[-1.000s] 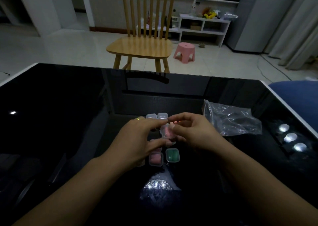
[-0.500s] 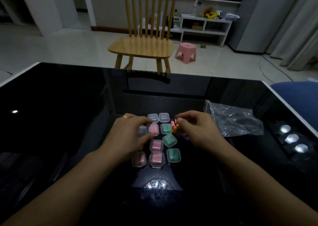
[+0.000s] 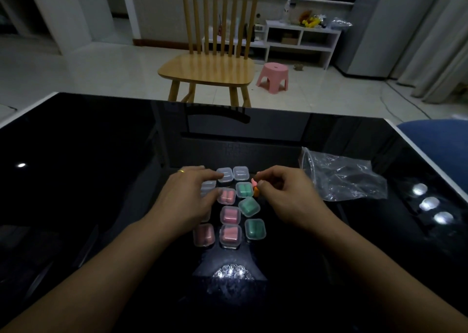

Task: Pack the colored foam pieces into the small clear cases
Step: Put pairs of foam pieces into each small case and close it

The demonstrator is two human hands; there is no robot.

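Note:
Several small clear cases lie in rows on the black glossy table (image 3: 101,180). Some hold pink foam pieces (image 3: 230,215), some hold green foam pieces (image 3: 249,206), and two at the back look empty (image 3: 225,174). My left hand (image 3: 188,198) lies over the left side of the cluster, its fingertips on an empty case and on a pink-filled case (image 3: 226,196). My right hand (image 3: 281,196) hovers at the cluster's right side. Its thumb and forefinger pinch loose pink and orange foam pieces (image 3: 255,186).
A crumpled clear plastic bag (image 3: 339,178) lies on the table to the right. Beyond the far table edge stand a wooden chair (image 3: 207,69) and a pink stool (image 3: 273,77). Something blue (image 3: 438,140) sits past the right edge.
Both hands came apart and lowered from above the cluster, uncovering the cases. The left hand reached toward the back cases; the right moved to the loose pieces on the right.

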